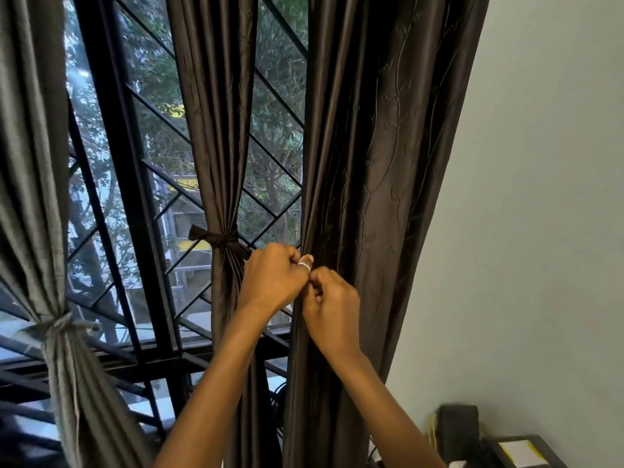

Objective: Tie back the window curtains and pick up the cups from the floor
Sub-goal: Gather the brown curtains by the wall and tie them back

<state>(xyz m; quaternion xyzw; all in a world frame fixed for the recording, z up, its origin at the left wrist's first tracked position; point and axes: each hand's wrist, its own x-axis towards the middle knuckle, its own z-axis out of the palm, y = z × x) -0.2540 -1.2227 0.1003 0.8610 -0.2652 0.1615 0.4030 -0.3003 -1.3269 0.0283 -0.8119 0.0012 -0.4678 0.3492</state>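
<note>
Both hands met at the left edge of the right curtain [388,163], knuckles touching. The left hand [270,282], a ring [305,266] on one finger, and the right hand [332,305] had their fingers curled into the gathered cloth. The middle curtain [216,130] hung cinched by a dark tie [219,238]. The left curtain [30,163] was knotted lower down, before the black grille [111,163]. A pale wall [540,197] stood to the right.

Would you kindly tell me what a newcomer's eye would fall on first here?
The left hand and right hand meet at centre, pinching the inner edge of the untied dark curtain on the right. Left of them, the middle curtain is already cinched by a bow, and a grey curtain at far left is tied too.
</note>
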